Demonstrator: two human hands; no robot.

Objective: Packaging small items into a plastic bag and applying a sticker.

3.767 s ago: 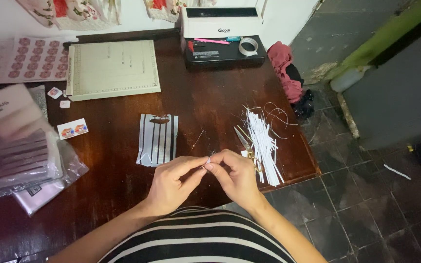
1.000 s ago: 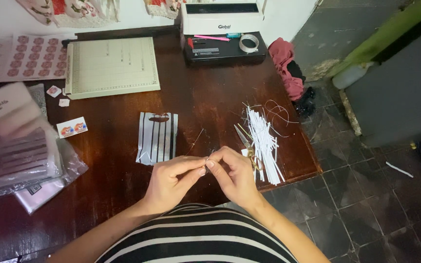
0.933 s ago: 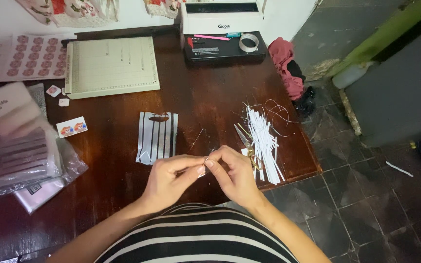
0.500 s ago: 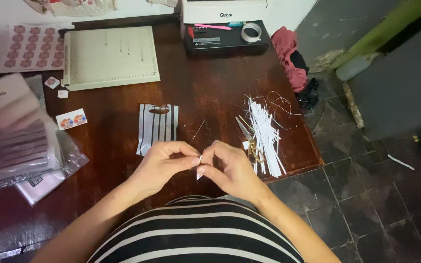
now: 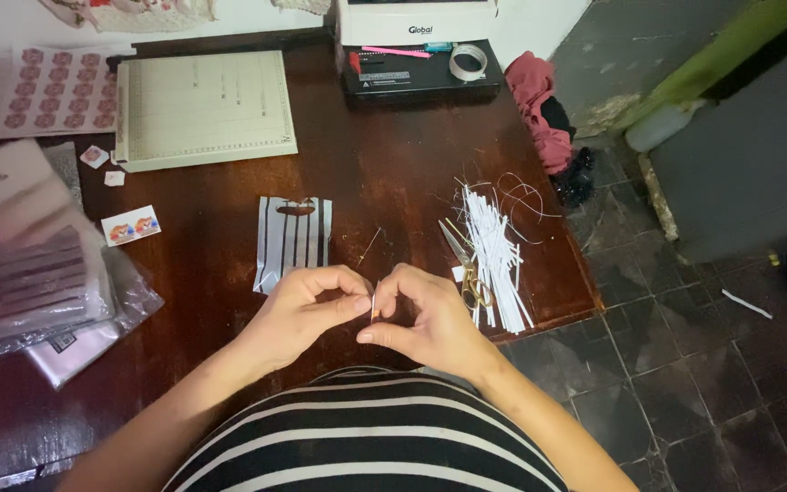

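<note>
Needle (image 5: pixel 374 302), thin and upright, sits pinched between my two hands just above the near edge of the counter (image 5: pixel 393 146); my left hand (image 5: pixel 307 305) has thumb and forefinger closed toward it from one side, and my right hand (image 5: pixel 425 314) is closed on it from the other, fingertips nearly meeting. I see a dark reddish wooden counter standing on a floor of dark, worn tiles (image 5: pixel 685 364), with a pale wall behind. On the wood I count one striped little bag (image 5: pixel 293 241) just beyond my hands, one pair of scissors (image 5: pixel 466 269) beside one heap of white strips (image 5: pixel 494 251), one ruled cutting board (image 5: pixel 204 109), one sheet of round stickers (image 5: pixel 43 91), one roll of tape (image 5: pixel 468 62) on one black tray (image 5: pixel 421 77), and three small loose stickers near the board; I cannot count the strips. One stack of clear packets (image 5: pixel 29 264) lies at my far left, and one pink cloth (image 5: pixel 539 100) hangs off the right edge.
</note>
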